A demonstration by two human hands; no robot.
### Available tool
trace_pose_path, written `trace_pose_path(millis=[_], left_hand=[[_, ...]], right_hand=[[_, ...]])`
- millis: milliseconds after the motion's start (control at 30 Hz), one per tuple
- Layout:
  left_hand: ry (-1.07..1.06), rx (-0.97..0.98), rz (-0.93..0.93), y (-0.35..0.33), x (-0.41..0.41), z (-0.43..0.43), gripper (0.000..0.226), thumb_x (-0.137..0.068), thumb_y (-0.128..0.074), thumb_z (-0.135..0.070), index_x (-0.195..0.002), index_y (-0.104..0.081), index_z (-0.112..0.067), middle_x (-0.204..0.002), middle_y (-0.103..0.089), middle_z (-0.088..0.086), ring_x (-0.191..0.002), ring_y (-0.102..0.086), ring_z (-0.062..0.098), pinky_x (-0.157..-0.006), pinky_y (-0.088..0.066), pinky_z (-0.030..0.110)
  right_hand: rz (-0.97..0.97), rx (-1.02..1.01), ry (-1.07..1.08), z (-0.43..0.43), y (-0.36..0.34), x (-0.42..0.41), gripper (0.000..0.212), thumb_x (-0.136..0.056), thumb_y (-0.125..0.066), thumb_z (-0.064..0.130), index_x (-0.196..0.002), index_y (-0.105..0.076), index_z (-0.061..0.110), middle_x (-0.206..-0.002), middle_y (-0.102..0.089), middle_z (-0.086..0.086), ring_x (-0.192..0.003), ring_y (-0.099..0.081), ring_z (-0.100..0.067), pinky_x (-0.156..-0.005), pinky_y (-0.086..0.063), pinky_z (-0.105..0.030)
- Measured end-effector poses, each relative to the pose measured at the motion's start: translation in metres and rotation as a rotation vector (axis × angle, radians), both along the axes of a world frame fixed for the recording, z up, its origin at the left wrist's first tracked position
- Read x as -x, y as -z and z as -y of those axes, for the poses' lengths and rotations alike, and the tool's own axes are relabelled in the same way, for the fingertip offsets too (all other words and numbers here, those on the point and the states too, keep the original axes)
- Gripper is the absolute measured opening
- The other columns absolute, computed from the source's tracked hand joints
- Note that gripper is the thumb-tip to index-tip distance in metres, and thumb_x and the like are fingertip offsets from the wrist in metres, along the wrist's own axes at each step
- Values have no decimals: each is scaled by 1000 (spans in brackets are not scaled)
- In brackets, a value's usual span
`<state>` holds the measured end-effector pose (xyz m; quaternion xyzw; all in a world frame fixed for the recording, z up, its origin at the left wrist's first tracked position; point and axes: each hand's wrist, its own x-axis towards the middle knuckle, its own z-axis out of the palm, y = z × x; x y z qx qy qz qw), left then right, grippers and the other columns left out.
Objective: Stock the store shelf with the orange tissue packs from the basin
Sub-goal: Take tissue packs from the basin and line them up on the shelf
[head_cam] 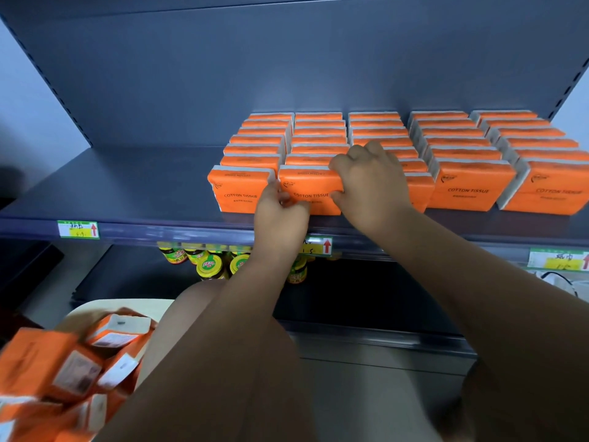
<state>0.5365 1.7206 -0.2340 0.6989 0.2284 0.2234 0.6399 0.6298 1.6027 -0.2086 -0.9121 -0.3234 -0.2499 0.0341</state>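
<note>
Several rows of orange tissue packs stand upright on the dark blue shelf [127,186]. The front pack of the second row [307,186] is held by both hands. My left hand [280,215] pinches its lower left corner, beside the front pack of the first row [237,189]. My right hand [371,180] grips its right end, fingers curled over the top edge and thumb on the front face. At the bottom left, a pale basin [95,311] holds several loose orange packs [63,371], blurred.
The left part of the shelf is bare. Price tags [78,229] sit on the shelf's front rail. Jars with yellow and green lids [210,266] stand on the lower shelf. More orange packs fill the rows to the right [471,183].
</note>
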Motion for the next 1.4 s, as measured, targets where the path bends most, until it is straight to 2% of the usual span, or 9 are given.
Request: trace_pose_path(millis=[133,267,433,567,733,867,967,1167,1400], left_hand=[[-9,67,-27,-2,-1,1,30,-95,-58,-5,-110,-55,-32,-100,-56,-7,-85,-56,10,-87,-52,31],[-20,60,-59,-1,-2,-2,57,-95,-60,-11,-149,-46,-21,-121,-61,1,-95,-60,12,-86,-50,28],[-40,-86,-8,0,8,-2,33,-100,-58,-18,-132,-57,-26,-107,-64,-12,-92,-59,1,-78,-48,15],[-123,-406,80,6,19,-8,22,-102,-57,-23,-120,-67,-17,-109,-69,-8,-105,-64,15,-95,-52,35],[-177,-709,90,-3,43,-23,25,-102,-48,-34,-108,-68,-19,-104,-70,-2,-99,-63,24,-85,-52,46],[-261,-957,45,-28,74,-56,43,-98,-52,-37,-128,-63,-9,-131,-65,9,-125,-57,31,-108,-43,43],[-339,-1041,-59,-35,120,-91,58,-99,-51,-45,-142,-55,-6,-149,-54,14,-141,-46,34,-118,-34,46],[-474,-1182,-354,-3,233,-141,59,-99,-47,-47,-142,-54,-7,-148,-55,15,-141,-46,36,-122,-30,46],[-494,-948,-700,67,316,-157,63,-99,-44,-51,-146,-53,-11,-154,-50,12,-145,-39,37,-118,-34,53]], right_hand=[[0,17,25,-1,1,0,35,-83,-77,24,-114,-67,13,-108,-66,-11,-108,-54,-34,-85,-45,-44],[6,23,45,-1,3,-1,34,-81,-76,24,-111,-66,13,-106,-65,-10,-107,-53,-33,-84,-44,-43],[3,-27,89,-5,4,16,38,-88,-65,37,-117,-64,11,-112,-62,-13,-110,-53,-35,-86,-46,-46],[14,-170,85,-11,3,39,41,-91,-55,37,-121,-63,10,-119,-59,-14,-116,-53,-36,-88,-46,-48],[40,-239,-73,-20,-2,62,50,-94,-51,39,-134,-60,10,-138,-57,-13,-140,-42,-37,-116,-33,-51],[-71,-349,-202,-31,-4,85,52,-99,-45,43,-137,-58,11,-142,-57,-12,-142,-42,-36,-119,-32,-49],[-210,-405,-341,-57,-7,112,56,-100,-44,45,-143,-54,11,-146,-55,-10,-140,-44,-30,-118,-33,-41],[-395,-540,-491,-164,16,198,52,-100,-48,40,-141,-56,8,-146,-55,-13,-144,-40,-35,-120,-30,-42],[-541,-73,-542,-221,118,254,50,-101,-48,48,-136,-55,12,-140,-57,-11,-139,-43,-33,-115,-36,-45]])
